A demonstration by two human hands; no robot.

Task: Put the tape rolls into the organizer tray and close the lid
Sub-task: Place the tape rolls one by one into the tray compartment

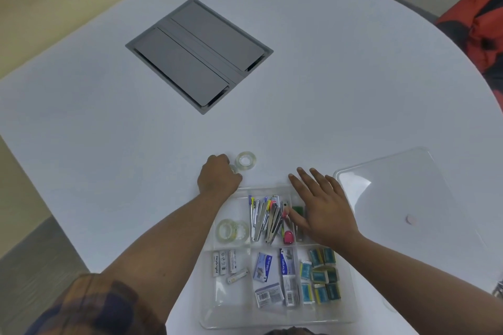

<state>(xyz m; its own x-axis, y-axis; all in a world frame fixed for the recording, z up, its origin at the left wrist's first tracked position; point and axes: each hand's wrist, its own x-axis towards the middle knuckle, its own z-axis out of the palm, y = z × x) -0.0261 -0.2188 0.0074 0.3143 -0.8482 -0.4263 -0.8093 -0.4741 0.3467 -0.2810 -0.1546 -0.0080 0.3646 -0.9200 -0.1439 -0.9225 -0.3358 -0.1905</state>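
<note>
A clear organizer tray (pixel 209 315) lies on the white table near me. Two clear tape rolls (pixel 232 230) sit in its upper left compartment. Another clear tape roll (pixel 245 161) lies flat on the table beyond the tray. My left hand (pixel 217 178) is curled beside that roll, its fingers closed on a second small clear roll (pixel 233 168) that is mostly hidden. My right hand (pixel 321 208) hovers flat with fingers spread over the tray's upper right compartments. The clear lid (pixel 408 193) lies on the table to the right of the tray.
The tray also holds batteries (pixel 224 265), staple boxes (pixel 275 277), clips (pixel 265 217) and small green-blue packets (pixel 322 277). A grey cable hatch (pixel 198 54) is set in the table's middle. A red and black bag (pixel 481 27) sits at the far right.
</note>
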